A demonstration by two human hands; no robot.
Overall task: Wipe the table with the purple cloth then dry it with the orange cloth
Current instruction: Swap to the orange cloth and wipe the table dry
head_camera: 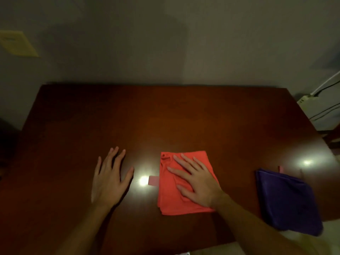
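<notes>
On the dark wooden surface (165, 111), my right hand (196, 181) lies flat, grip open, on the folded orange cloth (169, 197); I should press evenly, sweeping overlapping strokes.

You face a dark reddish-brown polished wooden surface (165, 111) pushed against a plain grey wall (165, 43) in dim light. Two bright glares (143, 180) shine off the wood. A yellow paper sheet (17, 43) hangs at left; a white appliance with cables (323, 109) stands at right.
</notes>
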